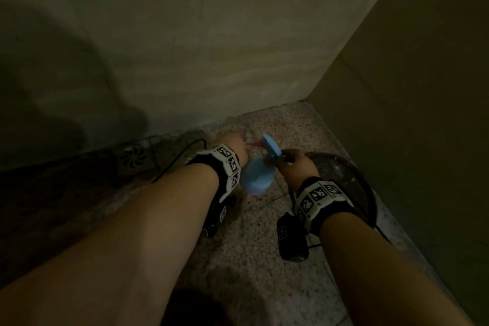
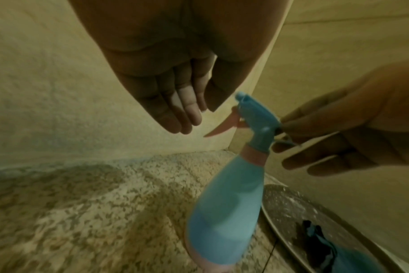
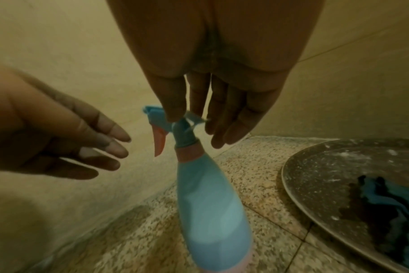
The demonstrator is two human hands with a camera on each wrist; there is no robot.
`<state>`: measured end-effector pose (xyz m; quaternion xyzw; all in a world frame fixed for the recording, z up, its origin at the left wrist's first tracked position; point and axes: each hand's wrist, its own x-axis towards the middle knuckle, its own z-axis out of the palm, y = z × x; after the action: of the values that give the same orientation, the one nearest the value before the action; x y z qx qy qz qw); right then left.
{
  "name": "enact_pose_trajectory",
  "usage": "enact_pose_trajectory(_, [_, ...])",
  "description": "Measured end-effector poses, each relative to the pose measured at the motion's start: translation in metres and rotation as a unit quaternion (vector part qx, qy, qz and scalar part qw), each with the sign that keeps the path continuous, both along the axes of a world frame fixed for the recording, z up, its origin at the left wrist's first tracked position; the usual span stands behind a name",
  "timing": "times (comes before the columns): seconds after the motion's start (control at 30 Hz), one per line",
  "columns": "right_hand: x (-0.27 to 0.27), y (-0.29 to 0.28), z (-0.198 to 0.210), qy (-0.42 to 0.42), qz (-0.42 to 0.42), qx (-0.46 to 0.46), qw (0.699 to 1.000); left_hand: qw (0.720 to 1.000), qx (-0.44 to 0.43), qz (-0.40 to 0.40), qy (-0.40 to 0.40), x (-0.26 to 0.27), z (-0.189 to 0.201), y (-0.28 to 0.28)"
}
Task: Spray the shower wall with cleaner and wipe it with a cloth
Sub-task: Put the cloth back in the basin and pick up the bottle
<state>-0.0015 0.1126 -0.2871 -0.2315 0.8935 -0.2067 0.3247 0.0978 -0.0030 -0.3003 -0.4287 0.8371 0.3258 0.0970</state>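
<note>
A light-blue spray bottle with a pink trigger and pink collar hangs tilted above the floor, nozzle toward the corner. My right hand pinches the back of its sprayer head between thumb and forefinger, the other fingers straight. My left hand is beside the trigger, fingers straight, touching nothing. A blue cloth lies crumpled in a round metal basin on the floor at right. The beige shower wall rises just ahead.
A side wall meets the shower wall in a corner close to the bottle. The speckled floor has a drain grate at the left, by the wall's foot. The basin stands against the side wall.
</note>
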Motion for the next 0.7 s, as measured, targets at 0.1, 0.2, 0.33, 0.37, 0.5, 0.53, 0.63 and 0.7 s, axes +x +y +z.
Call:
enact_pose_trajectory(0.1, [0.001,-0.007,-0.007,-0.003,-0.02,0.003,1.0,1.0,0.012,0.006,0.005,0.0,-0.006,-0.004])
enact_pose_trajectory(0.2, [0.0,-0.01,-0.011,0.002,-0.03,-0.001,1.0,1.0,0.006,0.003,-0.017,0.001,-0.012,-0.005])
enact_pose_trajectory(0.33, [-0.002,-0.006,-0.011,0.007,-0.021,0.005,1.0,0.999,0.016,-0.012,-0.038,-0.005,-0.014,-0.006])
enact_pose_trajectory(0.37, [-0.004,-0.002,-0.011,0.009,-0.037,0.0,0.999,0.998,0.022,-0.021,-0.051,-0.006,-0.015,-0.005])
enact_pose_trajectory(0.5, [-0.016,0.017,-0.008,-0.002,-0.133,-0.039,0.99,0.998,0.003,-0.046,-0.032,-0.011,-0.018,0.003])
enact_pose_trajectory(0.53, [-0.021,0.022,-0.005,0.0,-0.14,-0.04,0.989,0.998,-0.004,-0.053,-0.028,-0.011,-0.019,0.006])
enact_pose_trajectory(0.63, [-0.033,0.037,0.003,0.016,-0.14,-0.05,0.989,0.997,-0.026,-0.069,-0.032,-0.015,-0.017,0.017])
enact_pose_trajectory(0.7, [-0.04,0.046,0.006,0.035,-0.138,-0.061,0.988,0.995,-0.031,-0.083,-0.04,-0.019,-0.014,0.027])
